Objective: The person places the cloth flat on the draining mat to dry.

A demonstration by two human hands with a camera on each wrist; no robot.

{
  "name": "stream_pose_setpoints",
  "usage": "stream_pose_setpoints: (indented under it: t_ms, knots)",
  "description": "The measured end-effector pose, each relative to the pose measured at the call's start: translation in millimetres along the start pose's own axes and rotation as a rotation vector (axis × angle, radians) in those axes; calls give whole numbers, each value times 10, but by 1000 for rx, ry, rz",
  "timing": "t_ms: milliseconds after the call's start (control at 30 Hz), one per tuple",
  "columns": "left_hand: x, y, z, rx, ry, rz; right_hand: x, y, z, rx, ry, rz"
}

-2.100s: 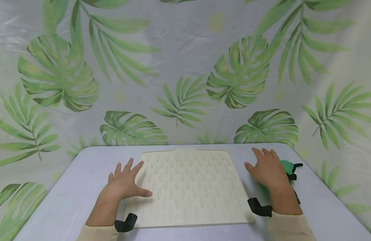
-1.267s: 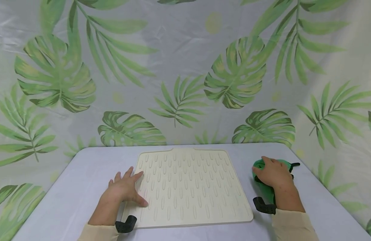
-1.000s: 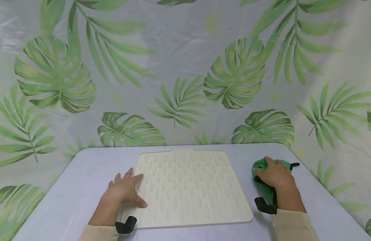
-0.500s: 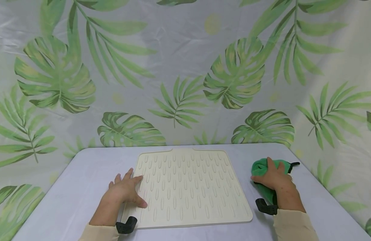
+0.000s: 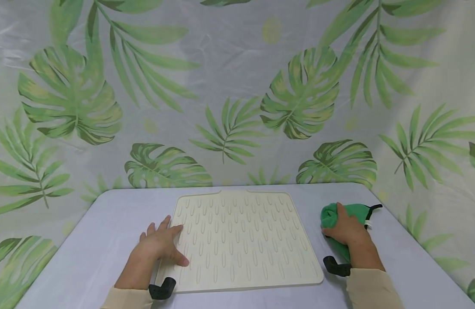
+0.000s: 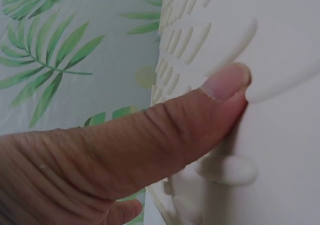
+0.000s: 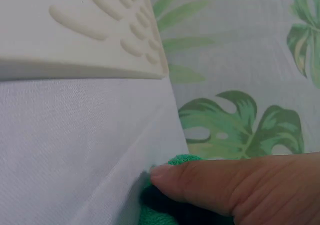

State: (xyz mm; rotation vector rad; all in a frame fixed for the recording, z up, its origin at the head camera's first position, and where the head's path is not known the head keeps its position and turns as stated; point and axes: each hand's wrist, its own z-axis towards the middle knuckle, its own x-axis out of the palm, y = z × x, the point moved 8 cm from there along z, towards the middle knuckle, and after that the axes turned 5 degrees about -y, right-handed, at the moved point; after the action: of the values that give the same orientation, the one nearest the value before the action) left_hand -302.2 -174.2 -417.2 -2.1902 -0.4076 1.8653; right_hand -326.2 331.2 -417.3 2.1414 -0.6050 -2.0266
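Note:
My left hand (image 5: 156,246) rests, fingers spread, on the left edge of a cream drying mat (image 5: 241,240) with raised oval ridges. Its thumb (image 6: 170,130) lies against the mat's surface in the left wrist view. To the right of the mat, my right hand (image 5: 349,229) grips a bunched green towel (image 5: 330,216) with black trim, a black loop and a small white tag. In the right wrist view the thumb (image 7: 200,182) presses on the towel (image 7: 185,159); the hand hides part of it.
Both things lie on a table with a white cloth (image 5: 117,214). Behind it hangs a leaf-patterned curtain (image 5: 237,128). A black wrist camera (image 5: 161,288) sits at the left wrist, another black camera (image 5: 336,267) at the right.
My right hand came down onto the towel, gathered it, and has just shifted slightly left, showing more of the loop and tag. My left hand lowered onto the mat's edge and stayed there.

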Motion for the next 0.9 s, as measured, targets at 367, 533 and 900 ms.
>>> stream_pose_setpoints:
  t_ms: [367, 533, 900]
  knots:
    - [-16, -19, -28, -4, -9, -2, -24, 93, 28, -48, -72, -72]
    - [-11, -17, -31, -15, -14, -9, -36, 115, 20, -64, -89, -74]
    - [3, -21, -12, -2, -11, 2, -90, 123, 29, -107, -121, -28]
